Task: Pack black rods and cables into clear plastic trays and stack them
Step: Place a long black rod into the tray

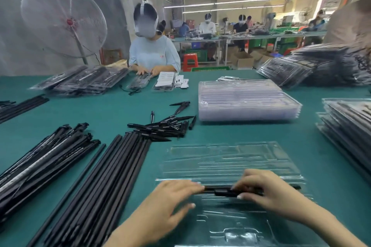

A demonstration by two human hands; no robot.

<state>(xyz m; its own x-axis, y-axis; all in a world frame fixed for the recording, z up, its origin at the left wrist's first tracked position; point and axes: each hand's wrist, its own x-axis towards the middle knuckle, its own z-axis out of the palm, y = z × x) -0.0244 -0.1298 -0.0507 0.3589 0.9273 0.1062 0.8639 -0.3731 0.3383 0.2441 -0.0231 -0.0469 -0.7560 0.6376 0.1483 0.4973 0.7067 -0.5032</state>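
A clear plastic tray (226, 158) lies open on the green table right in front of me. A black rod (222, 191) lies across its middle channel. My left hand (172, 200) presses the rod's left end with straight fingers. My right hand (263, 190) pinches the rod's thicker right part between thumb and fingers. Long black rods (104, 182) lie in a bundle to the left. Further left sits a heap of rods with cables (40, 158). Short black pieces (166, 126) are piled beyond the tray.
A stack of empty clear trays (247, 100) stands at the centre right. Packed trays (349, 126) are stacked at the right edge and the far right (313, 70). A person (152, 50) works across the table beside more packed trays (84, 82). A standing fan (64, 20) is behind.
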